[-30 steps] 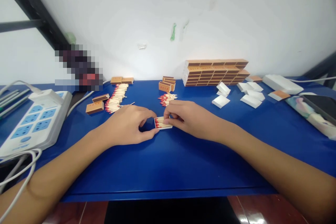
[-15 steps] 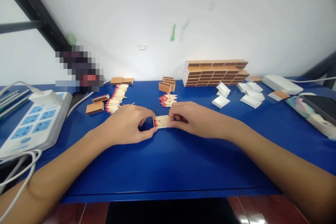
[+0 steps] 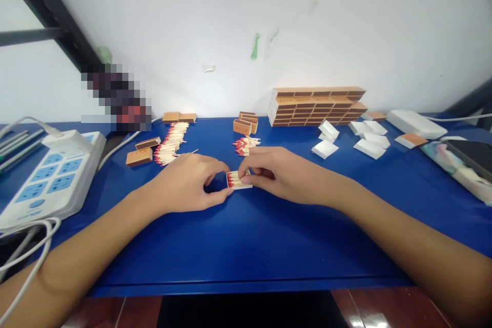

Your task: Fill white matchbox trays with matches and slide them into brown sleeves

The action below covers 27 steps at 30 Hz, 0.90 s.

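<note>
A white matchbox tray (image 3: 243,187) filled with red-headed matches (image 3: 233,179) lies on the blue table between my hands. My left hand (image 3: 192,182) grips the tray's left end between thumb and forefinger. My right hand (image 3: 272,171) reaches over the tray's right half, thumb and forefinger closed on the matches inside. Its fingers hide the ends of those matches. Just behind the tray sits a small loose pile of matches (image 3: 246,145). A longer row of matches (image 3: 171,142) spreads behind my left hand.
Matchboxes (image 3: 139,157) lie at the left, and others (image 3: 243,126) stand behind the small pile. A stacked wall of matchboxes (image 3: 317,107) backs onto the wall. White trays (image 3: 325,149) are scattered at the right. A power strip (image 3: 49,179) with cables flanks my left arm.
My right hand's fingertips have moved left from the tray's right end onto the matches inside. My left hand keeps its grip on the tray's left end.
</note>
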Motion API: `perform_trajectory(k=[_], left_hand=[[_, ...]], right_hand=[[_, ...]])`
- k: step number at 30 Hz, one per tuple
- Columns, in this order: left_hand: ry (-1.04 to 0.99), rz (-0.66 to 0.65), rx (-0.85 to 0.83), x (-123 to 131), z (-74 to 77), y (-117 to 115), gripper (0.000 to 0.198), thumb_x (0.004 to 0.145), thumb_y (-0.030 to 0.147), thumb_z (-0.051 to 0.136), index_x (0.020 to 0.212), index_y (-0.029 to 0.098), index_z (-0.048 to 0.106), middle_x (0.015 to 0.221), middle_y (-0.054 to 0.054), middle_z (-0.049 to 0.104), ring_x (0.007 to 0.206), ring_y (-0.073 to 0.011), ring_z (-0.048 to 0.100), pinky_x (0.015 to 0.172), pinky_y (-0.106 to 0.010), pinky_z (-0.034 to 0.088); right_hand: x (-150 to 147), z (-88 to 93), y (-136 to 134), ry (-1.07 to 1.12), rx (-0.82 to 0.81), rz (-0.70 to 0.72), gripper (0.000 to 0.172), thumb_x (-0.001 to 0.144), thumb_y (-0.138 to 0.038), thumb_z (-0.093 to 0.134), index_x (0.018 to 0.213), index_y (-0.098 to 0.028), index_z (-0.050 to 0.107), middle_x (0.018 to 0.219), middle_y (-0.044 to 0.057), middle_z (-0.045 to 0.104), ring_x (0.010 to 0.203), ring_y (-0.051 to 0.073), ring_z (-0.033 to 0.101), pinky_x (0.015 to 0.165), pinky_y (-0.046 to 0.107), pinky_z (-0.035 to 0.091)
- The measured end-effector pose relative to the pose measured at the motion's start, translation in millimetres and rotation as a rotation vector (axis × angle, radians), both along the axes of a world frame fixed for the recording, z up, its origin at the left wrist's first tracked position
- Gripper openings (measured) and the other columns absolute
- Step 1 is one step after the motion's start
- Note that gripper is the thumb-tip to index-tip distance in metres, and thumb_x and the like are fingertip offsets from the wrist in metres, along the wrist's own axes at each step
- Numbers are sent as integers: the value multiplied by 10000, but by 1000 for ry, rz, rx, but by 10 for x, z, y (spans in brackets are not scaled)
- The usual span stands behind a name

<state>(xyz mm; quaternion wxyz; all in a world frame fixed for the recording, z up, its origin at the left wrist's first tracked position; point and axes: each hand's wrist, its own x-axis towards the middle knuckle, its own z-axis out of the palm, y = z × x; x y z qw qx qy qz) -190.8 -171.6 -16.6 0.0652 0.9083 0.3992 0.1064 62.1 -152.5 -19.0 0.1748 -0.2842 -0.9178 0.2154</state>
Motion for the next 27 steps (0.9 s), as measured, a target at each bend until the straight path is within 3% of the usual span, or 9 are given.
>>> perform_trajectory(k=[18, 24, 27], left_hand=[[17, 4, -7, -2, 19, -5, 261, 918, 406, 660, 1072, 234, 782, 690, 31, 673, 623, -158, 609, 606, -308, 392], [21, 20, 2, -7, 1, -7, 274, 935, 431, 658, 1091, 239, 777, 683, 33, 668, 633, -159, 618, 639, -309, 412], [20, 22, 2, -4, 3, -5, 273, 936, 434, 657, 1086, 241, 778, 680, 35, 665, 628, -156, 618, 647, -309, 421]], right_hand=[[8, -3, 22, -24, 28, -45, 148, 989, -251, 616, 868, -194, 679, 788, 3, 587, 707, 147, 490, 669, 305, 352], [154, -24, 253, 22, 174, -380, 189, 988, -305, 611, 861, -191, 692, 752, 11, 586, 692, 158, 500, 659, 308, 327], [221, -115, 382, -40, 173, -459, 181, 952, -355, 663, 898, -188, 708, 832, 29, 627, 723, 163, 531, 669, 306, 331]])
